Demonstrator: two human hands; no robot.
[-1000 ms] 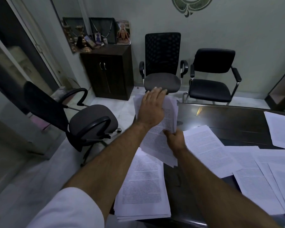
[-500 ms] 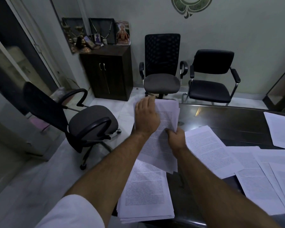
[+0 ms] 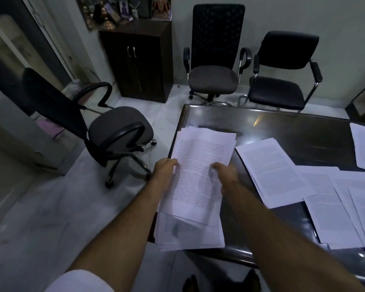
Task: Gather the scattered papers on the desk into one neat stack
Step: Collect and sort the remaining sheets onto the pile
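your left hand [image 3: 165,171] and right hand [image 3: 224,172] both grasp the bundle [image 3: 200,165]; the stack [image 3: 190,232] beneath overhangs the desk [image 3: 282,127] edge and could slide off.

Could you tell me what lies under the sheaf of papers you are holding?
Under the held sheaf, gripped by the left hand and right hand, a stack of papers lies at the desk corner. Its upper part is covered.

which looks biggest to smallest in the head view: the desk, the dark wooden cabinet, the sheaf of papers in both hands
1. desk
2. and 3. unsure: the sheaf of papers, gripped by the left hand and right hand, looks about as large as the dark wooden cabinet, but it is much nearer the camera.
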